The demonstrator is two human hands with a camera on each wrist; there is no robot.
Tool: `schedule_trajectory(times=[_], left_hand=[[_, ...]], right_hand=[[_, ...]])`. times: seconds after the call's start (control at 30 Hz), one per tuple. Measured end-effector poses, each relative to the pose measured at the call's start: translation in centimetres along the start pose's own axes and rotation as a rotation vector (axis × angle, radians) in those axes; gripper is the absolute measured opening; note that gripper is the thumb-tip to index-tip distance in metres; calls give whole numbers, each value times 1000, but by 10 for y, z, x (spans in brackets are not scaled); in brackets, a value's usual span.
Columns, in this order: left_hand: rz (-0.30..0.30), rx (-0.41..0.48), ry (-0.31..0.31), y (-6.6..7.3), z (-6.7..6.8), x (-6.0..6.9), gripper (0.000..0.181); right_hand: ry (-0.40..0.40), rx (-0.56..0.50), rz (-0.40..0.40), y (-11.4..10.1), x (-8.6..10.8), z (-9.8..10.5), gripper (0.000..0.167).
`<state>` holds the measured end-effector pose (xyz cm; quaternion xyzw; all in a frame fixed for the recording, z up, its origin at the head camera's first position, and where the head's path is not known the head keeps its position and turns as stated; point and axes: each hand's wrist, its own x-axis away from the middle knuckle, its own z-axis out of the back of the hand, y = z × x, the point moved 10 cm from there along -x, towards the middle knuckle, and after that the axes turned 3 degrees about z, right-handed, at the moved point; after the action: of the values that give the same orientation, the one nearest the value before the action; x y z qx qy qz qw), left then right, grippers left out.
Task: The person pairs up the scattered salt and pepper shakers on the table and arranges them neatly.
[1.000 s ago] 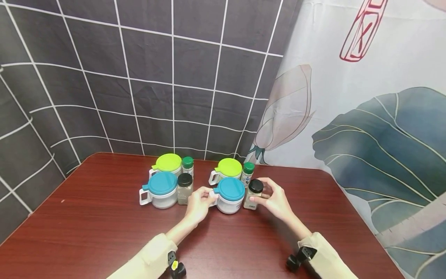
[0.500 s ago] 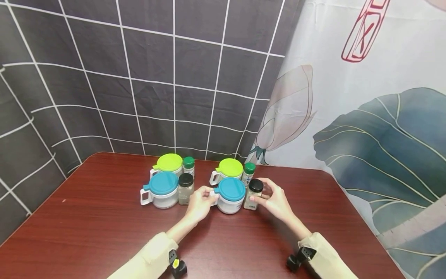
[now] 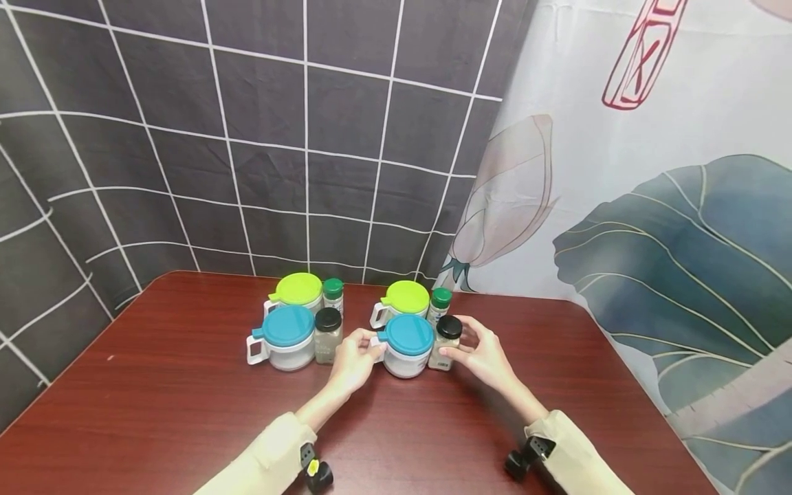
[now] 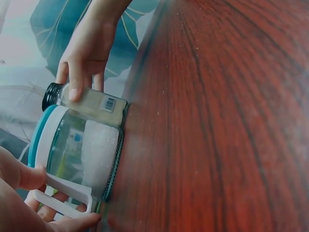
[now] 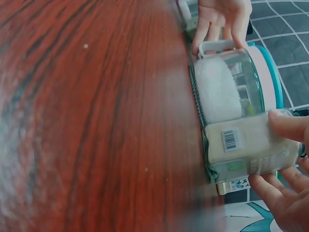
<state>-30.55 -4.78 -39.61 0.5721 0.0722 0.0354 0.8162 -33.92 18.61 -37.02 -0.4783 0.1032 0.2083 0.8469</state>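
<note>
In the head view my left hand (image 3: pixel 353 364) holds the white handle of a clear seasoning jar (image 3: pixel 405 360) with a blue lid. Granular white contents show through the jar (image 4: pixel 99 150) in the left wrist view. Thumb and fingers of my right hand (image 3: pixel 487 354) grip a square spice bottle (image 3: pixel 442 352) with a black cap and pale contents. Bottle and jar stand upright side by side, touching or nearly so. A barcode marks the spice bottle (image 5: pixel 246 142) in the right wrist view. Behind them stand a lime-lidded jar (image 3: pixel 406 297) and a green-capped shaker (image 3: pixel 440 301), both partly hidden.
Left of my left hand stands a similar cluster: a blue-lidded jar (image 3: pixel 289 338), a black-capped bottle (image 3: pixel 328 337), a lime-lidded jar (image 3: pixel 298 289) and a green-capped shaker (image 3: pixel 333 292). All rest on a reddish wooden table (image 3: pixel 185 412). A dark grid curtain (image 3: pixel 260 172) hangs behind.
My right hand has shifted slightly left with the black-capped spice bottle, bringing it closer against the blue-lidded jar. My left hand stays on the jar's handle.
</note>
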Motion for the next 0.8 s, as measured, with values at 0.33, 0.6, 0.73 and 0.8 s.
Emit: schedule_trajectory(times=[0.33, 0.6, 0.73, 0.8], left_hand=[[0, -29, 4, 0, 2, -2, 21], [-10, -28, 16, 1, 3, -3, 20], [-9, -18, 20, 1, 3, -2, 20], [-12, -20, 23, 1, 2, -2, 20]], right_hand=[[-17, 1, -16, -36, 4, 1, 54], [-17, -8, 4, -22, -1, -1, 56], [-14, -25, -20, 1, -3, -4, 58], [-17, -26, -26, 6, -3, -5, 59]])
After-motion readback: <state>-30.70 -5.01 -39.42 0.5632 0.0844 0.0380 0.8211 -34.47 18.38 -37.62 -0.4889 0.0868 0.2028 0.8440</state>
